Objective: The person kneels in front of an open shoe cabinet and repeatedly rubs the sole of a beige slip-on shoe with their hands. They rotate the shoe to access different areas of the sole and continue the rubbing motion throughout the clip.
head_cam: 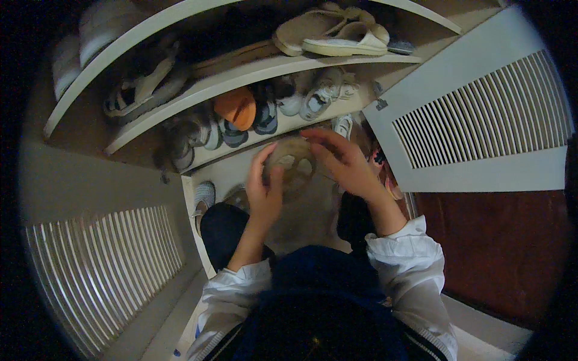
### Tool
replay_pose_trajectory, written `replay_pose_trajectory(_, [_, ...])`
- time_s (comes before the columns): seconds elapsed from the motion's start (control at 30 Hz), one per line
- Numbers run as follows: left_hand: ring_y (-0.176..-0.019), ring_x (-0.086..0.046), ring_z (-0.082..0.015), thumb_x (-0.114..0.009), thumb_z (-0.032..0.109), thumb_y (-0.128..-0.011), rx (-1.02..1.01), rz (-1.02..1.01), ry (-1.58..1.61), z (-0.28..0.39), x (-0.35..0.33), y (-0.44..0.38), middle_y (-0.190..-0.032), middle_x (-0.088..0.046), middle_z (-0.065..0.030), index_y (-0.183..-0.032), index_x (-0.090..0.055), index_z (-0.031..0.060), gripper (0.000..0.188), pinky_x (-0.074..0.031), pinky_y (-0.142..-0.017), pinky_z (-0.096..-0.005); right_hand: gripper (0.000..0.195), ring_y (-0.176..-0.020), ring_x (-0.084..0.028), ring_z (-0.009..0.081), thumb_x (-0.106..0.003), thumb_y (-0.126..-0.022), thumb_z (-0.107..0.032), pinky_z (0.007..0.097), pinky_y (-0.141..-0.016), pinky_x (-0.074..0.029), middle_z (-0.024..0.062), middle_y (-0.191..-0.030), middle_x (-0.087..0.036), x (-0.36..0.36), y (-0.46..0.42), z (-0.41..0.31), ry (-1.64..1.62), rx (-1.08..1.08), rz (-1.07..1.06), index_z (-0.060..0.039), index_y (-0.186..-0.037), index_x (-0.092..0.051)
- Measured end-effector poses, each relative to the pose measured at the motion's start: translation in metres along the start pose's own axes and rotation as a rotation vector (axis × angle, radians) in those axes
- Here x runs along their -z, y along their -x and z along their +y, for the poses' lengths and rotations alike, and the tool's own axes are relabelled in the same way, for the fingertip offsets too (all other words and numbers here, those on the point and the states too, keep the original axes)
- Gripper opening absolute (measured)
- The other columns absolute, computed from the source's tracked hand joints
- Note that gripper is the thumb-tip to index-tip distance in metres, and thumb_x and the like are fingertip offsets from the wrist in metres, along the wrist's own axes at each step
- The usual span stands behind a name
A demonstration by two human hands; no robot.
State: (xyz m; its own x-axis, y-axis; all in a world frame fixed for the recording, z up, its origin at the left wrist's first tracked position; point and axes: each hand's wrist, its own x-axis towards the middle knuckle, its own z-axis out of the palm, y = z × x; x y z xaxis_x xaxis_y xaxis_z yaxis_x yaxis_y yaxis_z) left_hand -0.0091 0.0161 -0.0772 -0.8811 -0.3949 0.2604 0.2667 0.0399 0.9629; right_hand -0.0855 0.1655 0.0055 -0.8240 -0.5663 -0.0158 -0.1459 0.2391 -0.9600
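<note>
A brown, rounded item (291, 167), apparently footwear, is up between my hands in front of the open shoe cabinet. It is blurred, with two pale patches on its face, so its exact kind is unclear. My left hand (264, 185) grips its left side, the thumb in front and the fingers along the edge. At the upper right rim are the fingertips of my right hand (345, 164), index finger and thumb parted; whether they grip it is blurred. Just beyond my hands, a low shelf holds an orange shoe or slipper (237, 108) and dark-soled footwear (265, 117).
Cream slippers (345, 38) and a strappy sandal (144, 90) occupy the shelf above. White shoes (320, 97) stand at the low shelf's right. Louvered doors flank me, left (108, 266) and right (487, 117). A grey woven shoe (204, 194) lies beside my left knee.
</note>
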Motion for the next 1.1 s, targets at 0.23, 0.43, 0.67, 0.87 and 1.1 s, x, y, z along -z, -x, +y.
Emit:
replay_pose_trajectory(0.23, [-0.094,-0.057,-0.0308,-0.052,0.02,-0.087,-0.087,-0.135,-0.325,-0.01,-0.008,-0.007,-0.102,-0.058,-0.0154,-0.109,-0.055,0.0048,0.027,-0.044,-0.081,-0.0358,0.033,-0.075,-0.057,0.0094,-0.061,-0.083,-0.013,0.0239,-0.064,-0.046,0.004,-0.09,-0.064,0.016,0.027,-0.008,0.315,-0.106,0.009,-0.0038,-0.115,-0.056])
replay_pose_trajectory(0.43, [-0.083,-0.06,-0.0297,-0.056,0.026,-0.085,-0.221,-0.377,-0.367,-0.003,-0.043,-0.008,-0.093,-0.062,-0.0121,-0.103,-0.059,0.0076,0.026,-0.047,-0.071,-0.0365,0.035,-0.072,-0.063,0.026,-0.063,-0.078,-0.017,0.033,-0.06,-0.049,0.0164,-0.082,-0.062,0.031,0.079,-0.01,0.492,-0.208,0.141,-0.0014,-0.109,-0.059])
replay_pose_trajectory(0.67, [-0.073,-0.063,-0.0261,-0.057,0.032,-0.085,0.014,-0.672,-0.075,0.003,-0.073,0.022,-0.08,-0.065,-0.0114,-0.096,-0.063,0.0089,0.026,-0.048,-0.065,-0.0342,0.033,-0.061,-0.057,0.0183,-0.06,-0.076,-0.014,0.0305,-0.056,-0.046,0.0105,-0.074,-0.058,0.019,0.145,-0.01,0.464,-0.314,0.338,-0.0007,-0.106,-0.056])
replay_pose_trajectory(0.87, [-0.071,-0.064,-0.0234,-0.056,0.032,-0.086,0.198,-0.724,0.027,-0.02,-0.077,0.047,-0.078,-0.065,-0.0103,-0.096,-0.063,0.0094,0.026,-0.048,-0.064,-0.0325,0.026,-0.079,-0.049,0.0072,-0.053,-0.084,-0.009,0.0231,-0.067,-0.041,0.0007,-0.09,-0.054,-0.008,0.173,0.025,-0.016,-0.34,0.439,-0.0058,-0.11,-0.047])
replay_pose_trajectory(1.1, [-0.078,-0.063,-0.0229,-0.052,0.026,-0.088,0.044,-0.6,-0.118,0.023,-0.073,0.036,-0.082,-0.063,-0.011,-0.1,-0.059,0.0073,0.023,-0.047,-0.07,-0.0316,0.037,-0.095,-0.049,0.0096,-0.064,-0.081,-0.009,0.0256,-0.081,-0.041,0.0015,-0.103,-0.054,0.023,0.15,-0.008,-0.106,-0.264,0.183,-0.0044,-0.115,-0.048])
